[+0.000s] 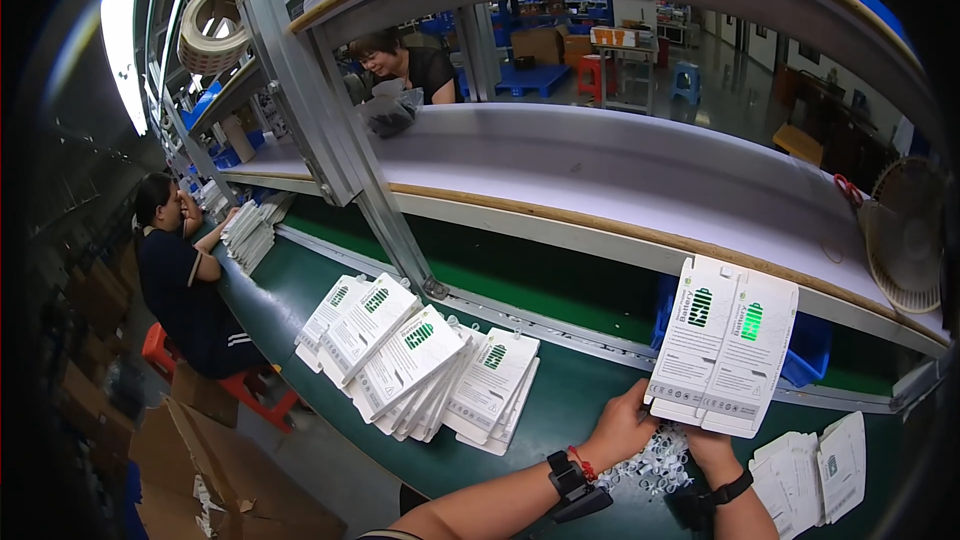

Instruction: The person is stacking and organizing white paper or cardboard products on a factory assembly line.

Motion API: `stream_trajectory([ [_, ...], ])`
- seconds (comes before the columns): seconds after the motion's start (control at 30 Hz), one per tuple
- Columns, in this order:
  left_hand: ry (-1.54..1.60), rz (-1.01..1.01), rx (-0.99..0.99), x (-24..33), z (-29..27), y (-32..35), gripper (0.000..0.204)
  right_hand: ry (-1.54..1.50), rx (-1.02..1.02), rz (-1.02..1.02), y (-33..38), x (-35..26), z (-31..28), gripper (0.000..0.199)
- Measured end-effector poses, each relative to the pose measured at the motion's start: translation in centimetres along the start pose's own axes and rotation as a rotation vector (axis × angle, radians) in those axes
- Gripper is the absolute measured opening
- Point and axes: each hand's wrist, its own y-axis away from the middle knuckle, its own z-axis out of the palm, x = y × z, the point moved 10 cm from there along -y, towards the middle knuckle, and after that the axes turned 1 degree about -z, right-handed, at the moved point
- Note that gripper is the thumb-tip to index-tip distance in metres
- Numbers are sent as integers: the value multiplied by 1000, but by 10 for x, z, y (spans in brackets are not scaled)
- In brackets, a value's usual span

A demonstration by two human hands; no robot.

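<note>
My left hand [624, 422] grips the lower left edge of two flat white printed cartons [722, 348], held up side by side with green battery pictures on them. At their bottom edge my right hand [708, 448] is closed on them too, its fingers partly hidden behind the card. Below and between my hands lies a heap of small white and clear plastic pieces [655, 462]. Left of my hands, overlapping stacks of similar flat cartons [415, 360] rest on the green table [560, 380]. More flat cartons [812, 470] lie right of my right hand.
A blue bin [806, 352] sits behind the held cartons, under a white shelf [600, 165]. A metal post [385, 210] rises beyond the stacks. A fan [905, 235] and red-handled scissors [848, 190] are at right. One person sits at left; another is behind the shelf.
</note>
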Motion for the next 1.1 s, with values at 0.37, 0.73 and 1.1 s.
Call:
stream_trajectory([
  [0.37, -44, -16, 60, 9, -6, 0, 22, 222, -13, -26, 1, 15, 0, 47],
  [0.73, -95, -3, 78, 9, -7, 1, 24, 256, -63, -16, -1, 15, 6, 42],
  [1.1, -53, -13, 54, 10, -4, 2, 27, 196, -1, -101, -4, -4, 4, 39],
])
